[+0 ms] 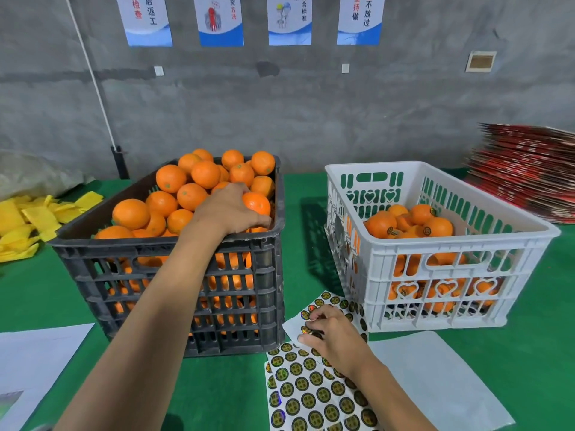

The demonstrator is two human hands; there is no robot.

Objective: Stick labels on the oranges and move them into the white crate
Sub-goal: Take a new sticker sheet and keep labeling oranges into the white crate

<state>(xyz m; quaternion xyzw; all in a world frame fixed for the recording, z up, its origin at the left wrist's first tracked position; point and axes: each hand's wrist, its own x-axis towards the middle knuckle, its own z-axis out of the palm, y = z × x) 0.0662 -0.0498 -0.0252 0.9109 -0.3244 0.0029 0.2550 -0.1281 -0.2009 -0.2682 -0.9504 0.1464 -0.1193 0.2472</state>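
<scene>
A green table (37, 293) carried a slatted black crate (174, 275) heaped above its rim with smooth round oranges (183, 181). A green gap separated it from the perforated white crate (441, 275), part-filled with labelled fruit. The left hand (230, 209) curled over one orange (256, 203) at the black crate's right edge. The right hand (326, 331) pinched a round glossy label (308, 330) off the label sheet (311, 390) in front.

Look at the four posters on the wall. The first poster (146, 18) reads 后返工, with red 检查 beside it. The second poster (220, 20) shows red 方法. The third poster (289, 18) reads 符合标准. The fourth poster (360, 18) reads 不放过, with red 坚持.
</scene>
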